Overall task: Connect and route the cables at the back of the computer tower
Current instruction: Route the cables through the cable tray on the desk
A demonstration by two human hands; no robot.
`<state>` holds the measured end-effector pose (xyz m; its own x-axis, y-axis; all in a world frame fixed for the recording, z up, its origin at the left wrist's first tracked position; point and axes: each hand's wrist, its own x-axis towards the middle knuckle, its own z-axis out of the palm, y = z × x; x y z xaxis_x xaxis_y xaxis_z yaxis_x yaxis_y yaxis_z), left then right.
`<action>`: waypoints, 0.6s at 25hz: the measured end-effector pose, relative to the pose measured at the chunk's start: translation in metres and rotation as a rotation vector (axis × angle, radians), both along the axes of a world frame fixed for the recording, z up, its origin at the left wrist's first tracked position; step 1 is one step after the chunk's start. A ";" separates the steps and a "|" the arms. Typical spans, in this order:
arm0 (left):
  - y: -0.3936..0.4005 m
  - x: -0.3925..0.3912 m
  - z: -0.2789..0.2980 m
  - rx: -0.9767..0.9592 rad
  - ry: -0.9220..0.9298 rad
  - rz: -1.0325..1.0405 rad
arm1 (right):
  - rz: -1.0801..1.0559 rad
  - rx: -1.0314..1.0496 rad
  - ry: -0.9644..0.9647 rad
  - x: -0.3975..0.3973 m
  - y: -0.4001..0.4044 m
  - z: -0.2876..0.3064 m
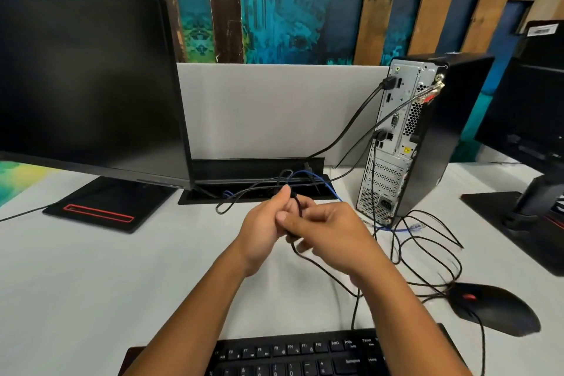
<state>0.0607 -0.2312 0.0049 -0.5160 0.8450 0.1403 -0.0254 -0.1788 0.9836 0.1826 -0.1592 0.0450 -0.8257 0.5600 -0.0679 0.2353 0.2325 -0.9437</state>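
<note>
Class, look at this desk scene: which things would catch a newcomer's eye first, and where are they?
At centre, the left hand and right hand grip a black cable above the desk. At right stands the computer tower, its back showing plugged cables. A dark monitor fills the left.

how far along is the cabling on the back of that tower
Partly done. Two black cables are already plugged into the tower's back panel, one near the top and one lower down. Both hands, left and right, are gripping another black cable. Still left: the blue cable's plug lies loose on the desk, and the power socket is empty.
</note>
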 end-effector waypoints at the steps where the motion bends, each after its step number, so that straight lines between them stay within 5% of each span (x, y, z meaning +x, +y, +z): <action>1: -0.001 0.000 0.000 -0.011 0.027 0.021 | -0.011 -0.039 0.052 -0.005 0.003 -0.007; 5: -0.007 -0.006 -0.011 -0.064 0.083 0.037 | -0.155 0.037 0.135 -0.011 0.009 -0.023; 7: -0.012 -0.006 -0.016 0.020 -0.124 0.064 | -0.307 0.028 0.201 -0.014 0.013 -0.025; 11: -0.035 -0.025 -0.023 0.277 -0.750 0.154 | -0.527 -0.719 0.536 -0.003 0.052 -0.022; 13: -0.034 -0.032 -0.033 0.110 -0.799 0.208 | -0.466 -0.955 0.665 0.002 0.060 -0.021; 15: -0.023 -0.031 -0.043 -0.127 -0.745 0.209 | -0.385 -0.982 0.639 0.000 0.058 -0.022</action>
<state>0.0296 -0.2544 -0.0380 -0.5861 0.7066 -0.3963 -0.6649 -0.1399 0.7337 0.1821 -0.1010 0.0232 -0.6574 0.7135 -0.2423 -0.4362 -0.6226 -0.6497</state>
